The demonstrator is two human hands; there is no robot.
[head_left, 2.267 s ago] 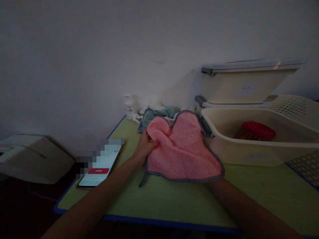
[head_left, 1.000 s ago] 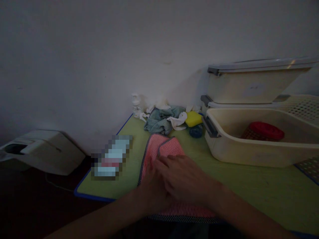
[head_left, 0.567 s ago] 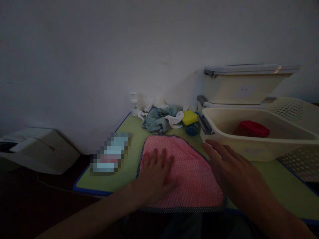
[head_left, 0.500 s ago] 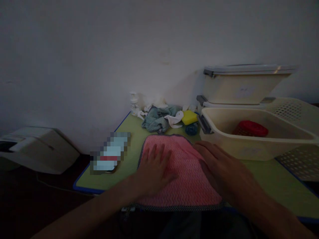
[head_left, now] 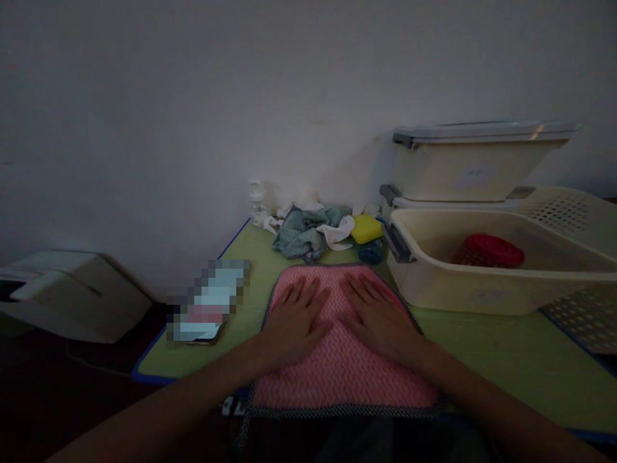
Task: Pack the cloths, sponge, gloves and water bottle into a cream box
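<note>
A pink cleaning cloth (head_left: 337, 373) with a dark checked border lies spread on the green table, its near edge at the table's front. On its left half rests my left hand (head_left: 296, 321), palm down with the fingers stretched out. My right hand (head_left: 380, 315) lies flat on the right half, fingers extended and thumb toward the middle. Neither hand grasps anything. Just beyond the cloth is a crumpled grey-green cloth (head_left: 301, 235), beside a white crumpled piece (head_left: 337, 233) and a yellow sponge (head_left: 366, 229).
A cream basket (head_left: 453, 292) with a red container (head_left: 491, 251) in it stands to the right, lidded boxes (head_left: 467, 170) behind. On the left lies a phone (head_left: 212, 302), its screen blurred. A clear bottle (head_left: 258, 206) stands by the wall. The table's blue edge (head_left: 159, 379) shows.
My right hand has moved left from the cloth's right edge and now lies flat on it. The cloth's right side, bunched before, is spread out. My left hand stays on the cloth.
</note>
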